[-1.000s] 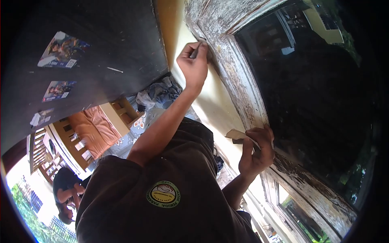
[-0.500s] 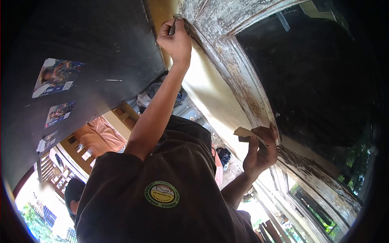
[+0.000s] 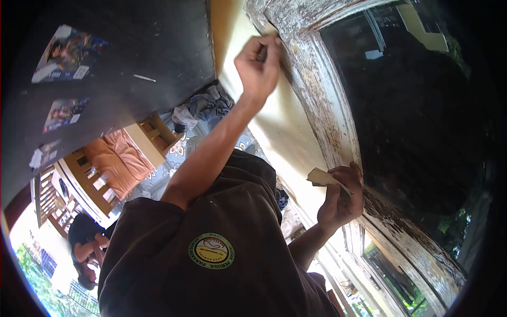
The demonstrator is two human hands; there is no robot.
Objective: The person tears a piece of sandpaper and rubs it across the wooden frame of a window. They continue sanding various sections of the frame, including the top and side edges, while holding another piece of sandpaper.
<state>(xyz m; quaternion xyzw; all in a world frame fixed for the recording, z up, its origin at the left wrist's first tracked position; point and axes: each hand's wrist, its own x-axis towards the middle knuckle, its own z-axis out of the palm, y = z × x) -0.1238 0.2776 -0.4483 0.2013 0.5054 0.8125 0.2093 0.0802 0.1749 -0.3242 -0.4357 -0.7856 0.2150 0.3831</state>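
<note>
My left hand (image 3: 259, 66) is closed in a pinch at the upper edge of a worn wooden window frame (image 3: 322, 90) with flaking white paint. A small piece of sandpaper (image 3: 271, 28) shows past its fingertips, against the frame where it meets the cream wall. My right hand (image 3: 342, 199) is closed on a folded tan piece of sandpaper (image 3: 322, 177), lower on the same frame. Its fingertips touch the frame's inner edge beside the dark glass (image 3: 417, 116). The sandpaper's far end sticks out to the left, over the wall.
A dark panel (image 3: 142, 47) with stickers (image 3: 68, 55) stands on the left. Beyond are a wooden bench with orange cushions (image 3: 119, 161), a heap of cloth and bags (image 3: 203, 108) on patterned tiles, and another person (image 3: 87, 245) at the lower left.
My left hand has moved right and a little down in the view, along the frame's edge. My right hand stays nearly in place. The view has shifted, showing more of the bench and the other person.
</note>
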